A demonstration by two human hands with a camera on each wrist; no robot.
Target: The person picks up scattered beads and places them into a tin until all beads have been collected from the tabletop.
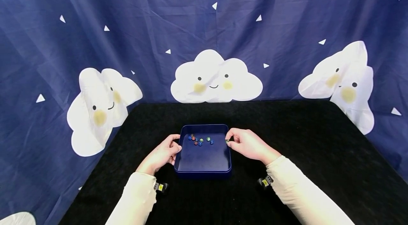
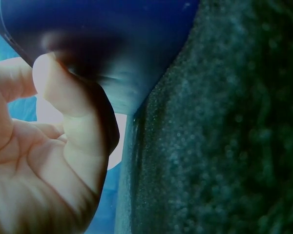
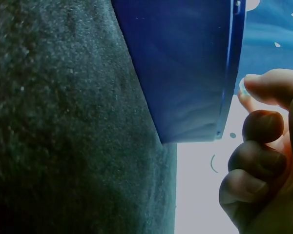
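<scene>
A dark blue shallow rectangular box [image 1: 204, 159] sits on the black cloth. Several small glass marbles lie inside it, toward the far side: blue, orange-brown and green ones, such as a green marble [image 1: 208, 139] and a blue marble [image 1: 211, 142]. My left hand [image 1: 163, 154] grips the box's left side, thumb and fingers at the rim and outer wall. At the right rim, my right hand [image 1: 248, 144] pinches a greenish marble [image 1: 227, 141] between thumb and index finger. The right wrist view shows this marble [image 3: 242, 87] at rim height, the other fingers curled below.
A black cloth [image 1: 302, 140] covers the table around the box. Behind it hangs a dark blue curtain [image 1: 153, 12] printed with smiling white clouds and small white triangles. A small black wrist device [image 1: 264, 182] sits at each sleeve.
</scene>
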